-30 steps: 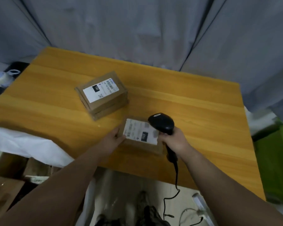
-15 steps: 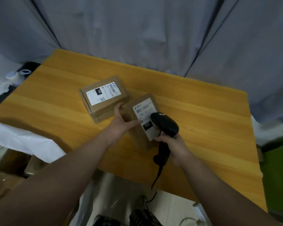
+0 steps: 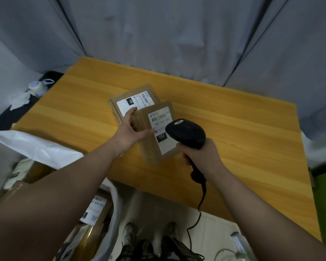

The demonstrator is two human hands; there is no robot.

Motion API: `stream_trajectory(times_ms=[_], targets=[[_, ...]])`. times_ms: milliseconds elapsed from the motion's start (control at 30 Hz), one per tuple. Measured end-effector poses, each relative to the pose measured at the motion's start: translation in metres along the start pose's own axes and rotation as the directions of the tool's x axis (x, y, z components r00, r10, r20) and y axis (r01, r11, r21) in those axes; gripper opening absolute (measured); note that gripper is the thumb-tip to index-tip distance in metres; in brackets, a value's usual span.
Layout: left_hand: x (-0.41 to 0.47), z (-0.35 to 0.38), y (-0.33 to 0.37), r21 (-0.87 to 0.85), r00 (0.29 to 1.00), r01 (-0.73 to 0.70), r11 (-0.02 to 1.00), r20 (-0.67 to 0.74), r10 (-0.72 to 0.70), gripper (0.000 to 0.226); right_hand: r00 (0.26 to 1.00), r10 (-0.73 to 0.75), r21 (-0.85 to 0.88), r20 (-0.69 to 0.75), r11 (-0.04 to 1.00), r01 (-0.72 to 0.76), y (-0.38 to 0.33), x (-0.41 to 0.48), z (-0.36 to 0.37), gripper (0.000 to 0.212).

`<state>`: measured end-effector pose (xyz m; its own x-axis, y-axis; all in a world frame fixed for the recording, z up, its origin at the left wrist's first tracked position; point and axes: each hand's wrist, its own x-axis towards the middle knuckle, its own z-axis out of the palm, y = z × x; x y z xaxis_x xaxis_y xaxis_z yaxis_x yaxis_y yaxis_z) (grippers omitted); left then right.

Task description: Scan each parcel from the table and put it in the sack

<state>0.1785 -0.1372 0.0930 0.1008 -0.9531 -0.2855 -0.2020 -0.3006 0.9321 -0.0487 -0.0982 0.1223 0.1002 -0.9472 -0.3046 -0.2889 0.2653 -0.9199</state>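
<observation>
1. Your left hand [image 3: 128,132] holds a brown parcel [image 3: 147,147]. Its grip is clamped on the parcel's left edge, with the thumb on the front.
2. The parcel is tilted up above the wooden surface [image 3: 233,129]. Its white label [image 3: 163,127] faces you and has a black box that says 102.
3. Your right hand [image 3: 199,157] holds a black scanner [image 3: 186,133]. Its grip is wrapped tight round the handle. The scanner's head sits in front of the right side of the label.
4. A second parcel [image 3: 139,93] lies flat on the surface, just behind the one you hold. Its label says 150.
5. A white sack [image 3: 36,147] is open by the left edge of the surface, under your left arm. A labelled box [image 3: 96,208] lies inside it.
6. The scanner's black cable [image 3: 201,200] hangs down toward the floor.
</observation>
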Motion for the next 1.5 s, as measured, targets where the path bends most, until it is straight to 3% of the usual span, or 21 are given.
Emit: stream_trajectory(times_ms=[333,867,1067,1233,1500], targets=[[0.003,-0.016,-0.003,0.058,1.000,0.003,0.998,-0.002,-0.002,0.103,0.992,0.017,-0.083,-0.126,0.996,-0.028,-0.006,-0.012,0.015,0.013],[-0.004,-0.007,0.000,0.119,0.999,-0.005,0.993,-0.033,0.009,0.099,0.987,0.089,-0.031,-0.135,0.995,-0.094,-0.005,-0.022,0.009,0.012],[-0.012,-0.006,0.000,0.086,0.999,0.000,0.996,-0.037,0.003,0.100,0.992,0.080,0.001,-0.094,0.997,-0.080,0.000,-0.024,0.008,0.011],[-0.036,-0.014,-0.006,0.033,0.997,0.036,0.999,-0.070,-0.033,0.102,0.998,0.051,0.058,0.024,0.997,-0.052,0.002,-0.032,0.019,0.005],[-0.096,-0.074,-0.026,-0.043,0.985,0.049,0.998,-0.161,-0.055,0.099,0.990,-0.009,0.129,0.140,0.992,-0.009,-0.001,-0.056,0.085,0.015]])
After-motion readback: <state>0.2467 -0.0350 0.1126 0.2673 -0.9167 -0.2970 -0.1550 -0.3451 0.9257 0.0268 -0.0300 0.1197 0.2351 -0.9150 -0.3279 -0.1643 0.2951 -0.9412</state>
